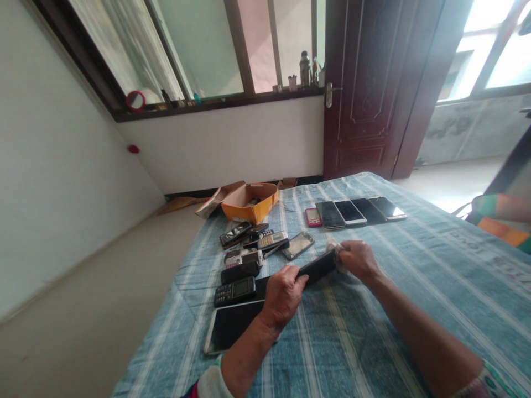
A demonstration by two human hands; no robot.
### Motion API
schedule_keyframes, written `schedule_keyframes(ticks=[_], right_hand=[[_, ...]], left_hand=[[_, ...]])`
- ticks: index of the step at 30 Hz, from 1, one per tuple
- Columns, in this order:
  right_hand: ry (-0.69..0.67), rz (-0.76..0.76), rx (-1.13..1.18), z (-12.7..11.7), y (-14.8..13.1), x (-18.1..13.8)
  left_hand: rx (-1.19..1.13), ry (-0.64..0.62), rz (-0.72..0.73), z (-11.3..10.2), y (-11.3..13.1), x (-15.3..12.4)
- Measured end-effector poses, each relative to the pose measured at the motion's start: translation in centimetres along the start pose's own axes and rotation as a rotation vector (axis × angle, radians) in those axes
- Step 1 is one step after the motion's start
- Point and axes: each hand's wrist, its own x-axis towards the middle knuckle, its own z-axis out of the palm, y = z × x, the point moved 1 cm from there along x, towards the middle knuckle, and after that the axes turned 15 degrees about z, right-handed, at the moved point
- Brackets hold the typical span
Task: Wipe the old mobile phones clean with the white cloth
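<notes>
The room has a white wall [224, 138] and a dark red door [365, 110], and in front of them a blue striped cloth [398, 265] covers a wide, flat counter or bed; I cannot tell which. A black smartphone [317, 267] is over the middle of the cloth, tilted, between two hands. The left hand [282, 296] has its fingers wrapped tight round the near part, thumb on top. The right hand [357, 260] has its fingers pinched together on a crumpled pale wipe [333, 246] at the phone's far end. The phone looks light and hard, and its smooth face is likely slippery, so it could crack if it fell. The long sides, near the middle, look like the best place to hold it, with no hard push on the screen. An orange cardboard box [244, 213] sits at the far edge of the cloth, lid [215, 200] folded open to the left. A few dark things lie inside, too dim to name. Just in front of it is a pile of button phones [271, 240], and to the right a small pink phone [313, 218] starts a neat row with four flat smartphones [350, 212]
</notes>
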Motion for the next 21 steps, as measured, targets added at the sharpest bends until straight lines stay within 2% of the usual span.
schedule_keyframes(ticks=[4,8,11,15,19,21], right_hand=[[0.052,0.010,0.068,-0.1,0.2,0.2],[-0.026,-0.041,0.188,0.2,0.0,0.0],[-0.095,-0.018,0.097,0.4,-0.1,-0.2],[-0.105,-0.005,0.031,0.5,-0.1,-0.4],[-0.060,-0.027,-0.008,0.6,0.5,0.1],[0.008,-0.035,-0.014,0.6,0.9,0.6]], left_hand=[[0.010,-0.009,-0.008,0.0,0.0,0.0],[0.016,-0.012,-0.005,0.0,-0.1,0.1],[0.039,-0.012,0.003,0.0,0.0,0.0],[0.055,-0.008,-0.010,0.1,0.0,-0.2],[0.054,-0.026,-0.031,0.0,0.1,-0.1],[0.056,-0.035,-0.037,0.0,0.1,-0.1]])
